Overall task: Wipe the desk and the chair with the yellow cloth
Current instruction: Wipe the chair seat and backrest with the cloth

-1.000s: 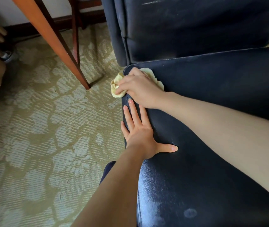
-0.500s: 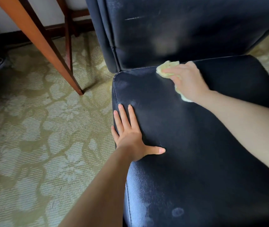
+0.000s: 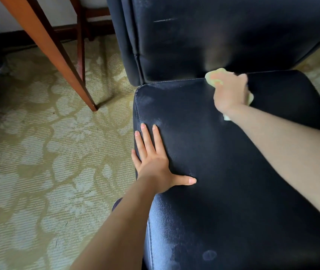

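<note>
The dark blue leather chair point(image 3: 223, 172) fills the right half of the view, seat below and backrest above. My right hand point(image 3: 231, 92) presses the crumpled yellow cloth point(image 3: 214, 76) onto the rear of the seat, close to the backrest seam; most of the cloth is hidden under the hand. My left hand point(image 3: 155, 160) lies flat with fingers spread on the seat's left edge, holding nothing. The desk shows only as wooden legs point(image 3: 58, 55) at the upper left.
Patterned beige carpet point(image 3: 38, 162) covers the floor to the left of the chair. The slanted desk leg meets the carpet just left of the seat's rear corner. A dark baseboard point(image 3: 19, 38) runs along the wall at the top left.
My right hand has swept the yellow cloth from the seat's rear left corner rightward along the backrest seam. My left hand has stayed flat on the seat's left edge.
</note>
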Tool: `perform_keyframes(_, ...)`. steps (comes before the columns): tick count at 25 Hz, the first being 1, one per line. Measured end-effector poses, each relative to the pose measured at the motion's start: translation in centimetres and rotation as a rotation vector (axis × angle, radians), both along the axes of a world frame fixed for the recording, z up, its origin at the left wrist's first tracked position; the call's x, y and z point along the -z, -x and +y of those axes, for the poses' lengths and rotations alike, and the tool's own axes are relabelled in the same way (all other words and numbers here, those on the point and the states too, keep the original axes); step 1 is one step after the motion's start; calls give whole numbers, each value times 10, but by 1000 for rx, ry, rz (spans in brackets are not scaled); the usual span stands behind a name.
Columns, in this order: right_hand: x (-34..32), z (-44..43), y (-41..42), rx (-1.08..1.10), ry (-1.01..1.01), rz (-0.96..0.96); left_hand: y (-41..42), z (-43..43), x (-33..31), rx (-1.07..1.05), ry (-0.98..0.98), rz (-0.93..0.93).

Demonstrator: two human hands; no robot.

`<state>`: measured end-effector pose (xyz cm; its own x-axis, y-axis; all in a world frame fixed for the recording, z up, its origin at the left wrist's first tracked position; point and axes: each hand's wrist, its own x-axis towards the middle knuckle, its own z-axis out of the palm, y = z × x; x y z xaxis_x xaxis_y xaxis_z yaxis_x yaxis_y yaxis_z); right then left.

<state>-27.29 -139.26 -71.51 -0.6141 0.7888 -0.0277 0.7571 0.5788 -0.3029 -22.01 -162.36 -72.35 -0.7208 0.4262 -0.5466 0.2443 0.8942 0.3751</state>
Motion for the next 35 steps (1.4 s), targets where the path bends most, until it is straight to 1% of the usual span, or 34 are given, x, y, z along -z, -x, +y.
perform_keyframes(4, -3, -61, 27, -179, 8, 32, 0, 3, 0, 11, -17, -1)
perform_keyframes(5, -3, -73, 34, -219, 40, 52, 0, 4, 0, 13, -23, -1)
perform_keyframes(7, -2, -92, 48, -242, 209, 130, 1, 5, 0, 12, -30, 5)
perform_keyframes(9, 0, -103, 52, -303, 285, 182, 2, 3, 2, 11, -32, 7)
perform_keyframes(12, -1, -94, 47, -474, 182, 121, 1, -2, 4, -4, -27, 4)
perform_keyframes(14, -4, -81, 43, -540, 150, 92, 1, -2, 3, -11, -18, 0)
perform_keyframes(17, -6, -63, 37, -502, 195, 128, 2, -3, 2, -20, -3, 4)
perform_keyframes(18, -5, -53, 34, -483, 174, 133, 2, -4, 2, -20, 3, 7)
perform_keyframes(19, -5, -42, 29, -442, 195, 119, 1, -5, 2, -16, 8, 8)
perform_keyframes(21, -5, -15, 15, -414, 164, 22, -1, -4, 1, -9, 7, 14)
perform_keyframes(23, -12, 11, -2, -363, 97, -55, -2, -3, 0, -14, 3, 26)
perform_keyframes(25, -16, 33, -14, -323, -30, -115, -1, -1, 1, -17, -2, 44)
perform_keyframes(26, -17, 42, -18, -287, -67, -114, 0, -1, 1, -18, -2, 51)
perform_keyframes(29, -13, 49, -24, -128, -31, -59, -2, -1, 2, -24, -10, 48)
perform_keyframes(32, -10, 34, -22, 19, 54, -55, -3, -2, 4, -27, -28, 56)
perform_keyframes(34, -10, 19, -15, 22, 83, -76, -3, -3, 5, -37, -62, 72)
perform_keyframes(35, -11, 10, -11, -37, 101, -80, -4, -3, 4, -40, -81, 78)
